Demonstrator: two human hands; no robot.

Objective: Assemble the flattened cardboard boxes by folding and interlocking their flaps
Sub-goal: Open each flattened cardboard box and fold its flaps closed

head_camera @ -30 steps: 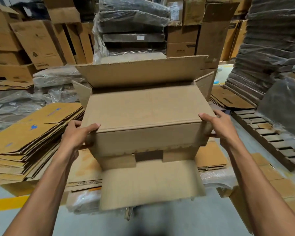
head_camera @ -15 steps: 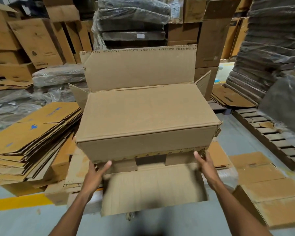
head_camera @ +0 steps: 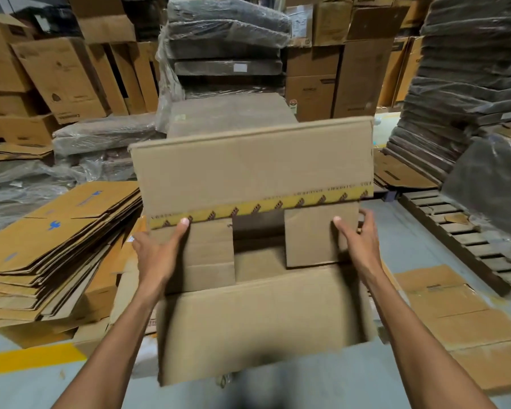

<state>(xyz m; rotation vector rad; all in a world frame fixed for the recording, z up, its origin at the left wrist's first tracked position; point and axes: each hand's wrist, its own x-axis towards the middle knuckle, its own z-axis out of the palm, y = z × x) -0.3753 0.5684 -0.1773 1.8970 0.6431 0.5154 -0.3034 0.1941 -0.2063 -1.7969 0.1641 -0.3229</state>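
Box (head_camera: 248, 172) now tipped up in mid-air, open end toward person. Hands have shifted from lower edge onto side flaps. Right hand (head_camera: 359, 246) pinches right flap (head_camera: 313, 234). Left hand (head_camera: 157, 255) thumb on left flap (head_camera: 210, 255); fingers hidden, grip unclear. Side flaps likely folding in, long flaps next.

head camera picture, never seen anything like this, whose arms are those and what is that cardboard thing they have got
There is no machine here. One camera, worn on a person's head, looks down at their own bare arms. The left hand and right hand hold a half-built cardboard box by its sides, each thumb on a short flap folded inward. The long flap nearest the person lies unfolded. A stack of flattened boxes sits to the left, and a wooden pallet to the right.
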